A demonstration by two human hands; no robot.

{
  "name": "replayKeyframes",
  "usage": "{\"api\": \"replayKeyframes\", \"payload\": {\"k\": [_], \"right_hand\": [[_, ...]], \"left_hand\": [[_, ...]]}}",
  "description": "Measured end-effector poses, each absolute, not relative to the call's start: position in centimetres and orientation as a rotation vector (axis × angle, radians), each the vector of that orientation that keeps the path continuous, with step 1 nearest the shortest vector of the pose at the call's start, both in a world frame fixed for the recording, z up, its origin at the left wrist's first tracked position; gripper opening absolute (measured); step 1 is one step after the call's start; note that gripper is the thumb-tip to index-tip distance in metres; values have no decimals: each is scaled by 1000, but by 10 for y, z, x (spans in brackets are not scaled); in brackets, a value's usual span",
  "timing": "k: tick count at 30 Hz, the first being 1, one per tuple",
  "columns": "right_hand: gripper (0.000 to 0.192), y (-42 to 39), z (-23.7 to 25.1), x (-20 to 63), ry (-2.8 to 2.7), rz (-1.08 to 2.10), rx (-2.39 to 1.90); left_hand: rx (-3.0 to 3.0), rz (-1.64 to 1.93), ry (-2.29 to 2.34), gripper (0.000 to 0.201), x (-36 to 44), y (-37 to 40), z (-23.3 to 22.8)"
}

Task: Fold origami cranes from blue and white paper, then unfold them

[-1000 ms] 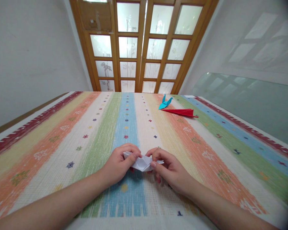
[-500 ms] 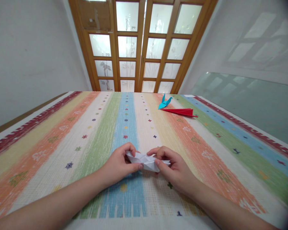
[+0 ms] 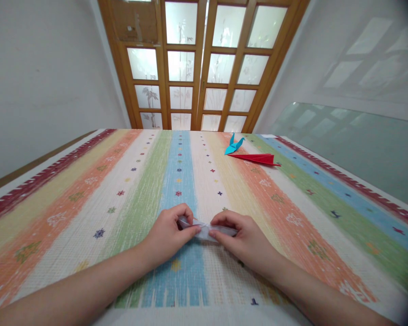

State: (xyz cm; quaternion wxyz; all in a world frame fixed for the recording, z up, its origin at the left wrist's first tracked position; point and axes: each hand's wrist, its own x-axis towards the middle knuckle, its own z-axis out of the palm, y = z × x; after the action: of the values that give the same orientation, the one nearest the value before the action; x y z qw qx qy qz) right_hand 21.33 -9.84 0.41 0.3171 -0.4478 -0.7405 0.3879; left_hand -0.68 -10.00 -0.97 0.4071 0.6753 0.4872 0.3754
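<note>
A piece of folded white paper [image 3: 204, 233] is held between my two hands, just above the near middle of the table. My left hand [image 3: 172, 228] pinches its left end between thumb and fingers. At the right end, my right hand [image 3: 243, 233] grips it the same way, thumb in front and fingers behind. The paper looks narrow and flattened, with its ends partly hidden by my fingers. Its exact folded shape I cannot make out.
A blue paper crane [image 3: 234, 145] and a red paper plane [image 3: 256, 158] lie together toward the far right of the table. A striped tablecloth [image 3: 149, 181] covers the table. Beyond stand wooden doors with glass panes [image 3: 197, 86], and a glass panel [image 3: 353, 149] leans at the right.
The white paper has been tilted and pressed narrower, its spread flaps now closer together. My right fingers have closed in over it; both hands stay in nearly the same place.
</note>
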Motion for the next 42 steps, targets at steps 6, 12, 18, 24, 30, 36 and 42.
{"api": "replayKeyframes", "payload": {"k": [6,12,18,24,30,36,42], "right_hand": [[8,-95,0,216,-1815,1136,-1186],[13,-88,-1,222,-1802,1138,-1172],[13,-84,-3,227,-1866,985,-1184],[25,-80,-10,229,-1858,911,-1173],[36,-74,-15,229,-1658,1041,-1223],[31,-71,-15,229,-1779,1038,-1248],[35,-74,-14,229,-1935,938,-1218]], "left_hand": [[1576,1006,1199,18,-9,-94,-14],[1419,1040,1131,33,-13,-86,-17],[1500,1037,1180,36,-17,-83,-21],[1431,1087,1189,34,-17,-78,-24],[1438,1187,1199,31,-21,-71,-27],[1530,1154,1279,29,-22,-69,-31],[1670,1154,1368,31,-24,-72,-29]]}}
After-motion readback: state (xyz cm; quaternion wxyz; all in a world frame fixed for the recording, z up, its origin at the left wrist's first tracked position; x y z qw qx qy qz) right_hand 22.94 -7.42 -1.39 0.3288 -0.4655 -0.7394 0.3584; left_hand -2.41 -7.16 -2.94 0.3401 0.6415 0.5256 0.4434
